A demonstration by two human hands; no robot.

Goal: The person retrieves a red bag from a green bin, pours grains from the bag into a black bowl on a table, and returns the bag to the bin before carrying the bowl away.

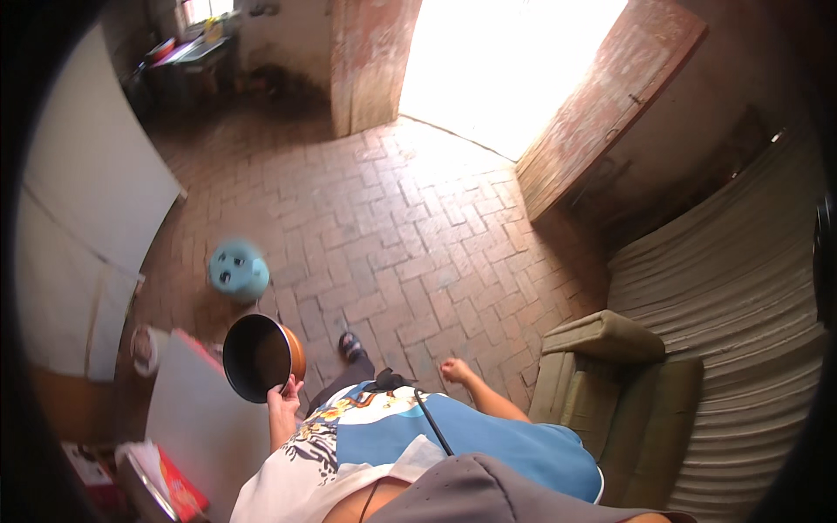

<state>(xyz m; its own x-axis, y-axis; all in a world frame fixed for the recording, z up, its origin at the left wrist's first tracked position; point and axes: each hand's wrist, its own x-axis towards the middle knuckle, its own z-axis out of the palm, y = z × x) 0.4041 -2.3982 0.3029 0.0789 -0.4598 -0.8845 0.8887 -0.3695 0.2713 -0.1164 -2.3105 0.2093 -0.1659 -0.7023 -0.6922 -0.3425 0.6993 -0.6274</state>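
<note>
My left hand (283,403) grips the rim of a cooking pot (253,356). The pot is orange outside and dark inside, tipped so that its mouth faces me; nothing shows inside it. It is held beside the white table (196,423) on my left. Lower right of the pot, my right hand (453,370) hangs at my side with its fingers curled in and nothing visible in them. On the floor beyond the pot stands a round light-blue stool (238,272) with dark openings in its top.
A red and white packet (179,488) lies at the lower left. White cloth (96,192) hangs on the left. A bright doorway (497,70) opens ahead between wooden door leaves. An olive armchair (602,383) stands right, by a pleated curtain (741,288). A counter (187,54) is far left.
</note>
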